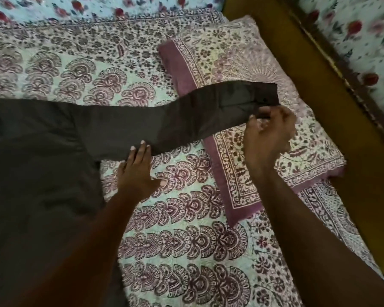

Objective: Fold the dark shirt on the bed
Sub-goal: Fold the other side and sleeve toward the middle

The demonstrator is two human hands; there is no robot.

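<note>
The dark shirt (31, 162) lies flat on the bed (186, 251), its sleeve (153, 122) extended across the pillow (242, 52). The right hand (268, 134) pinches the cuff end with curled fingers. The left hand (137, 171), fingers straight, presses the sleeve's near edge, with the shirt body to its left.

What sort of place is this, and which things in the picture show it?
Most likely a bedroom in a home. A printed bedsheet lies flat under everything, a matching pillow rests on it, and a dark shirt is spread out across it.
</note>
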